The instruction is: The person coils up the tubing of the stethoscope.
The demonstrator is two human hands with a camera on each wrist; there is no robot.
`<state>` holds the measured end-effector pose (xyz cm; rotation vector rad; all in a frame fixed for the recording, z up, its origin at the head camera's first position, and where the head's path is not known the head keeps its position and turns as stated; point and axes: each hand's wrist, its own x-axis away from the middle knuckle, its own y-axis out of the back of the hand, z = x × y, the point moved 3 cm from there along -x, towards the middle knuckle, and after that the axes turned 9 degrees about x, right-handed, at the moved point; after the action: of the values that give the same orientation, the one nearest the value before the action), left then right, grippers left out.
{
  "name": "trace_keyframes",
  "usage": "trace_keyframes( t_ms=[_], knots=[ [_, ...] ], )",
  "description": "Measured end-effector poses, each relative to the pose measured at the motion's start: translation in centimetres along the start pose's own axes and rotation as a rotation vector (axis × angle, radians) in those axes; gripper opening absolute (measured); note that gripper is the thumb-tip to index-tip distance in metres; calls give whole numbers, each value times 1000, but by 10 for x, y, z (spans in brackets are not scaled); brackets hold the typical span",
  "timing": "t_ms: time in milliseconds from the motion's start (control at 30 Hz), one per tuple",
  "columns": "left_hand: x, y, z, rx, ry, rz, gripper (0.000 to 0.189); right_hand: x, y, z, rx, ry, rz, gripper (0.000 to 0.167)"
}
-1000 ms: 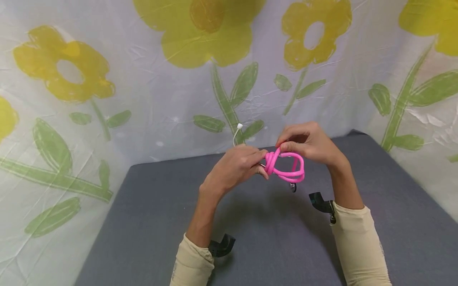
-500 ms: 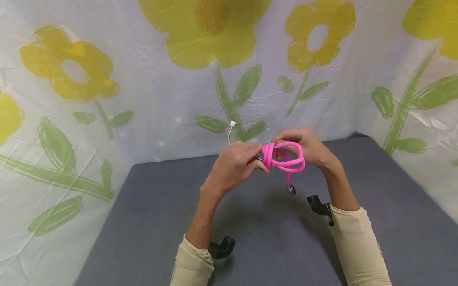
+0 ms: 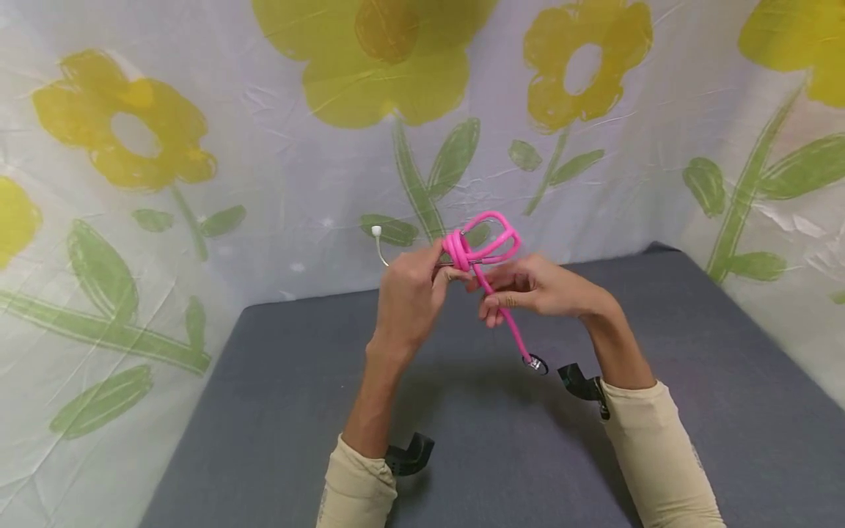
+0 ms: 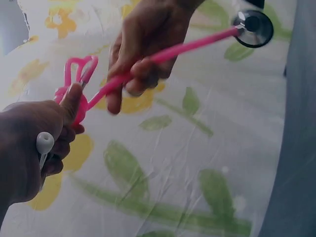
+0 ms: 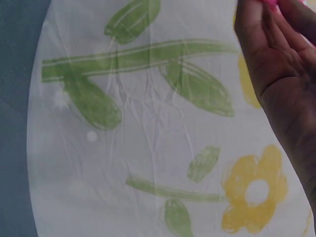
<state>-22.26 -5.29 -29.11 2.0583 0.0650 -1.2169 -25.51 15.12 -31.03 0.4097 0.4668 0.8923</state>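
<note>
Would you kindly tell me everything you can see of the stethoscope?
The stethoscope has pink, rubbery-looking tubing, wound into a tight coil with loops beyond it. A white ear tip on a thin tube juts past the left hand, which grips at the coil. One straight length slants down through the right hand to a silvery, dark-rimmed chest piece. It is all held above the grey table.

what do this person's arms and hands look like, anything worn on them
The left hand and right hand are bare. Cream fabric sleeves stop short of both wrists, with faint, unreadable side markings. An angular black plastic-looking bracket juts from each.
</note>
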Motion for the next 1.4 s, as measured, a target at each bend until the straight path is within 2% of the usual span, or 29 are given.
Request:
trace_keyframes(
  t_ms=[167,267,333,467,600,700,767,867,967,1033,1167,1400],
  knots=[
    [1,-2,2,-209,5,-39,43,2,-10,8,108,-29,65,32],
    [2,-5,1,-304,-8,-24,46,6,-13,16,213,-65,49,29],
    [2,-8,2,-333,-7,4,45,9,-12,22,301,-74,19,24],
    [2,-11,2,-356,9,77,42,10,-11,35,485,-75,-53,12],
    [4,-13,2,-395,13,150,37,5,-11,44,657,-57,-135,9],
    [6,-20,1,-411,-21,232,31,5,-12,48,780,-63,-216,2],
    [7,-25,0,-406,-54,283,27,8,-11,50,841,-72,-291,10],
    [8,-32,-4,-379,-103,330,23,12,-7,49,895,-54,-428,13],
    [9,-33,-8,-339,-138,362,22,17,0,46,882,23,-549,19],
    [9,-31,-10,-302,-158,381,26,18,4,42,866,93,-585,23],
    [10,-24,-10,-201,-204,396,36,16,13,34,764,214,-575,28],
    [7,-15,-14,-7,-303,392,37,19,27,19,435,285,-524,24]
  ],
)
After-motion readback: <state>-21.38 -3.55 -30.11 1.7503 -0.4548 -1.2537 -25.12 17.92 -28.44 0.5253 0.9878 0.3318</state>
